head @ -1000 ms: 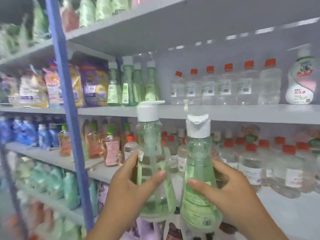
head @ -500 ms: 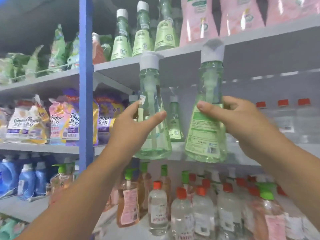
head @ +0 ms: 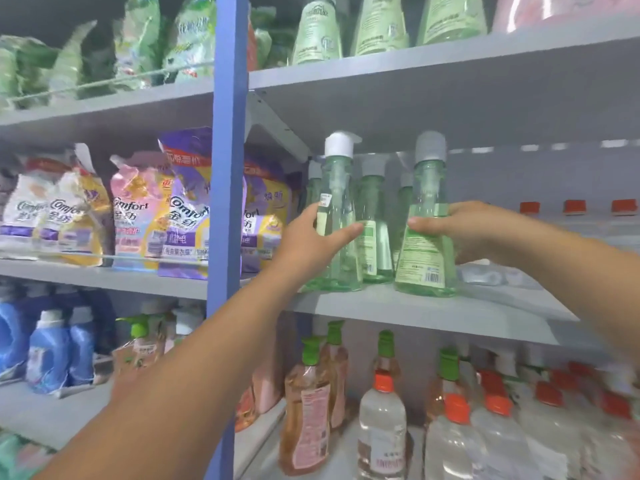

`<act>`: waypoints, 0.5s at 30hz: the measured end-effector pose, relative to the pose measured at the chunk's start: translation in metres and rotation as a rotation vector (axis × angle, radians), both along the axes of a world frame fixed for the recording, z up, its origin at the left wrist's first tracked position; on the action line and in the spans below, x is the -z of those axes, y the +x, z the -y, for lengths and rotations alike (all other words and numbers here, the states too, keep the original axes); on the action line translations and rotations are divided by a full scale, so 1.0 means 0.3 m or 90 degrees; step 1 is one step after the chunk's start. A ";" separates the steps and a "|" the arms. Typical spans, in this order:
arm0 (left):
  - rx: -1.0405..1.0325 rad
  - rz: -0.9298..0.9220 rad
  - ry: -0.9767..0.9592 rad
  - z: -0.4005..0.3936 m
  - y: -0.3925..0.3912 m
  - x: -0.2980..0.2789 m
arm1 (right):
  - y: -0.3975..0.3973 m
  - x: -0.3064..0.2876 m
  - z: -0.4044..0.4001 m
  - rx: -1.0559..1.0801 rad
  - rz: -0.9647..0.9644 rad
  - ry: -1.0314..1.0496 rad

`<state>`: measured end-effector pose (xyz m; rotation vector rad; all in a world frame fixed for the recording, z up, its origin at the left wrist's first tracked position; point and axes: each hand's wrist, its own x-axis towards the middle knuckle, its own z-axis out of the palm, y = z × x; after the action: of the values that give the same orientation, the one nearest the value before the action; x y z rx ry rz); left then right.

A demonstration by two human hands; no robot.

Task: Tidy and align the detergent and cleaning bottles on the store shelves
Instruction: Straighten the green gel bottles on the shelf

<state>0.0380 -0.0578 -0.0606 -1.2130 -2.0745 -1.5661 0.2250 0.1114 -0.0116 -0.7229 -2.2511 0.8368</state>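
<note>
Head view shows us reaching up with both arms to a grey middle shelf (head: 415, 311) to the right of a blue upright post (head: 227, 202). Our left hand (head: 311, 244) grips a pale green pump bottle (head: 337, 216) with a white pump head, thumb stretched across its front and the fingers curled round its far side; the bottle stands upright with its base on the shelf, near the front edge. Our right hand (head: 464, 233) grips a second green bottle (head: 427, 230) with a greyish cap, thumb across the label and fingers wrapped behind; it also stands upright on the same shelf, its barcode label facing us. The two held bottles are near each other but apart, and between and behind them stand more green bottles of the same kind (head: 374, 237). Further right on that shelf we see red caps (head: 575, 206) of clear bottles, blurred. Left of the post sit Comfort refill pouches (head: 138, 209) in purple, pink and yellow. On the shelf above are green-labelled bottles (head: 317, 32) and green pouches (head: 138, 43). Below, we see peach-coloured bottles with green caps (head: 308, 403), clear bottles with orange-red caps (head: 381, 427) and, at far left, blue detergent bottles (head: 52, 351).
</note>
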 end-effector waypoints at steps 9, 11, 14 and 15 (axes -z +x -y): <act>-0.048 0.000 -0.049 -0.039 -0.132 -0.026 | -0.131 -0.110 -0.043 -0.008 0.173 0.001; -0.022 0.014 -0.040 -0.045 -0.154 -0.021 | -0.150 -0.117 -0.066 0.002 0.187 0.008; -0.022 0.042 -0.011 -0.044 -0.166 -0.003 | -0.162 -0.117 -0.097 -0.003 0.190 -0.006; -0.030 0.049 0.009 -0.044 -0.170 0.005 | -0.166 -0.108 -0.111 -0.007 0.177 -0.015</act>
<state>-0.0131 -0.0445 -0.0620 -1.1074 -2.1200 -1.6279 0.1752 0.1448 0.0208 -0.8839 -2.4947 0.8109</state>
